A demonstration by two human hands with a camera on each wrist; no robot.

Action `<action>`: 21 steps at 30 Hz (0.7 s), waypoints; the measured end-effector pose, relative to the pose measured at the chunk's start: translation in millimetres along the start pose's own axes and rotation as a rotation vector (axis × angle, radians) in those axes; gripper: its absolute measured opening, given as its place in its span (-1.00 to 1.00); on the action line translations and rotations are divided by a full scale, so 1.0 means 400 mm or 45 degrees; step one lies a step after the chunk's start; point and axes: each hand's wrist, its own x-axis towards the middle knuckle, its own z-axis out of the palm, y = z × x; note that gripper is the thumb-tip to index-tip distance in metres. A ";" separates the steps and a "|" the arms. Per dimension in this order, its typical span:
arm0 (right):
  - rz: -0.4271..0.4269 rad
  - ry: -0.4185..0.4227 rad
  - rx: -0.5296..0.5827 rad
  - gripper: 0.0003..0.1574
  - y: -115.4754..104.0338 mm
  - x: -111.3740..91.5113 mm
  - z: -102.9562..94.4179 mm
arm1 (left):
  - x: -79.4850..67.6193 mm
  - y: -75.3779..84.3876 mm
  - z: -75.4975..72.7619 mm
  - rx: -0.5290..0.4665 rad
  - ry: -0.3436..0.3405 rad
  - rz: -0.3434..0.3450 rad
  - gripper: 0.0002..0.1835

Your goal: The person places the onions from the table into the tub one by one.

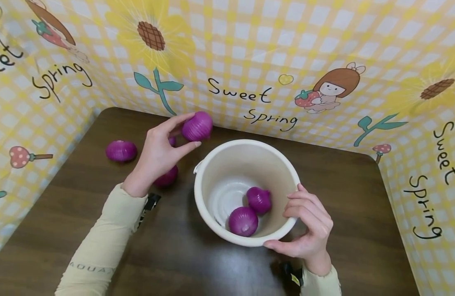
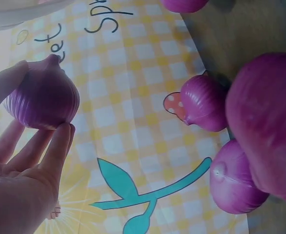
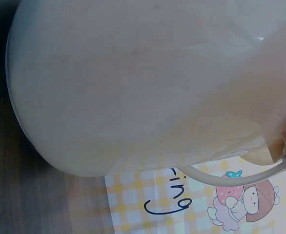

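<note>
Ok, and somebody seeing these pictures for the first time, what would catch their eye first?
Probably the pale bucket on the dark table, with two purple onions lying inside. Next, up and left of it in the head view, the fingers of the left hand hold another onion. Beyond the table, the bright yellow checked backdrop reads "Sweet Spring".

— Place, type?
— Screened-off tabletop setting; home or workplace, cannot tell.
— Evidence?
— One dark-brown, wood-grain desk [image 1: 360, 213], rounded corners; yellow-and-white checked sheeting [image 1: 235, 49], printed "Sweet Spring" with large yellow sunflowers [image 1: 151, 35], along back, left and right.
</note>
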 end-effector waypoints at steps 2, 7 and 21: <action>0.003 0.003 -0.004 -0.17 0.000 0.000 0.001 | 0.001 0.005 -0.003 -0.007 0.006 0.006 -0.28; 0.000 0.015 -0.004 -0.16 0.001 -0.002 0.002 | -0.004 0.018 -0.007 -0.004 0.010 0.009 -0.28; 0.002 0.009 0.001 -0.16 0.001 -0.001 0.000 | -0.009 0.054 -0.015 0.013 0.053 0.087 -0.28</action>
